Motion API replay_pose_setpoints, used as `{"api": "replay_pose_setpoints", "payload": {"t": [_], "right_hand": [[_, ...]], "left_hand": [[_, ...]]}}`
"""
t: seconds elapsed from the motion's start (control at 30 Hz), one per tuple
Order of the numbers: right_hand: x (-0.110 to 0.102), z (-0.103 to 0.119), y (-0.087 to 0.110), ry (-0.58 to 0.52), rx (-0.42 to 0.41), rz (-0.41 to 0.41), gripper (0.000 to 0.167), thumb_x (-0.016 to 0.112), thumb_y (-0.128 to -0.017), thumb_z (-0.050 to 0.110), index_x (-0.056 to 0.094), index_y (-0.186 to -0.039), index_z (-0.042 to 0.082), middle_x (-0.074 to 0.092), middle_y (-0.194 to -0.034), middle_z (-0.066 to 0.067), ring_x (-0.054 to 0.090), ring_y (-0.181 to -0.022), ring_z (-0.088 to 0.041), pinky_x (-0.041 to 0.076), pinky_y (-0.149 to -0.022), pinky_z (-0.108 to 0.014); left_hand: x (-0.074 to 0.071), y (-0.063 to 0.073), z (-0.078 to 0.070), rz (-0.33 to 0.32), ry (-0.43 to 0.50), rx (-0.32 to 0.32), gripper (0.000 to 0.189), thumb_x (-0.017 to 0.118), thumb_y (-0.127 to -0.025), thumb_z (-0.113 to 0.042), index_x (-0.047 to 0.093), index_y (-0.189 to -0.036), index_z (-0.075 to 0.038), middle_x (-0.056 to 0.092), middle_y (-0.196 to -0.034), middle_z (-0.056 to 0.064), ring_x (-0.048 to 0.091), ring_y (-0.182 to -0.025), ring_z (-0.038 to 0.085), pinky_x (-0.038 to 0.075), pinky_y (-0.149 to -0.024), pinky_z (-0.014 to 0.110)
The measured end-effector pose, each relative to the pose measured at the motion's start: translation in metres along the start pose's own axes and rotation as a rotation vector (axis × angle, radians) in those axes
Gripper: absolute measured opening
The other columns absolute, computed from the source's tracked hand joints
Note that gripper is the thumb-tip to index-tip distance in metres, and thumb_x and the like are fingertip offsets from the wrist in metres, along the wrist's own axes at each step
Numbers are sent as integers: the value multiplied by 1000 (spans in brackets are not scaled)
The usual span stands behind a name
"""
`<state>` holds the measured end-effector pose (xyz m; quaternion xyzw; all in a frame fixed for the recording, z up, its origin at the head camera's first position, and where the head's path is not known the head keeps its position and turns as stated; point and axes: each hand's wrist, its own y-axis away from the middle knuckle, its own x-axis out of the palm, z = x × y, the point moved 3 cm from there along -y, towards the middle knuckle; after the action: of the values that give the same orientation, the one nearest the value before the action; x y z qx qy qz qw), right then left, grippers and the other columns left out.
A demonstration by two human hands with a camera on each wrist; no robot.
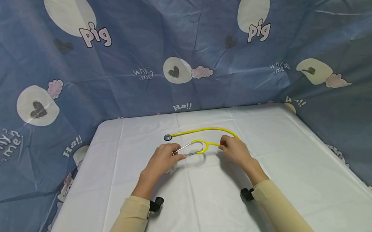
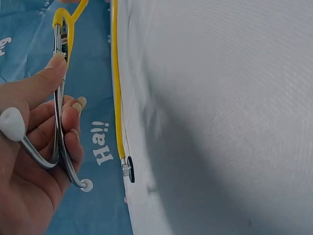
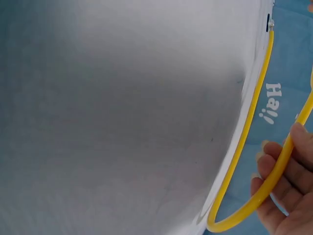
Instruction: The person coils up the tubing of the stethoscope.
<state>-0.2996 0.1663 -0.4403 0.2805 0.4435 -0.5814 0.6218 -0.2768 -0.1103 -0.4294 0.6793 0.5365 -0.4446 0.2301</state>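
A stethoscope with yellow tubing (image 1: 206, 129) is held over the white table by both hands. My left hand (image 1: 165, 159) grips its metal ear tubes (image 2: 59, 115), thumb on one side and curled fingers on the other. White ear tips (image 2: 12, 124) stick out past that palm. My right hand (image 1: 235, 149) pinches the yellow tube (image 3: 279, 171) just beyond the Y-shaped fork. From there the tube bends round and runs back leftward along the table to the dark round chest piece (image 1: 167, 137), which lies beyond the left hand.
A white cloth (image 1: 216, 192) covers the table, with faint fold lines. Behind and at the sides hangs a blue printed curtain (image 1: 133, 94). Small black wrist cameras (image 1: 157, 204) sit at both sleeve cuffs.
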Motion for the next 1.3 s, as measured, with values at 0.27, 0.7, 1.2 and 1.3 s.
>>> {"api": "replay_pose_setpoints", "payload": {"t": [0.27,0.7,1.2,1.3], "right_hand": [[1,3,4,-26,1,8,7,66,-95,20,68,-94,14,73,-94,-4,62,-74,-17,50,-66,-35],[4,16,6,-18,-52,-28,6,69,-92,16,72,-88,12,72,-83,-2,57,-66,-13,48,-64,-31],[11,36,10,-31,-81,44,8,71,-91,14,73,-84,11,70,-78,0,53,-62,-11,44,-61,-26],[12,41,11,-37,-78,65,8,70,-91,14,73,-85,11,69,-77,0,52,-62,-11,43,-61,-26]], "left_hand": [[-2,0,-6,-15,11,16,18,74,-88,-41,67,-86,-25,60,-70,-10,49,-59,10,41,-56,27],[-7,0,-17,-91,33,64,17,74,-88,-40,66,-84,-26,62,-73,-10,49,-60,10,41,-55,27],[-7,-4,-20,-145,32,96,31,77,-86,-38,57,-69,-22,41,-58,-10,34,-55,5,29,-52,23],[-6,-5,-21,-148,25,93,30,77,-86,-38,59,-70,-21,43,-58,-10,35,-54,5,30,-51,23]]}}
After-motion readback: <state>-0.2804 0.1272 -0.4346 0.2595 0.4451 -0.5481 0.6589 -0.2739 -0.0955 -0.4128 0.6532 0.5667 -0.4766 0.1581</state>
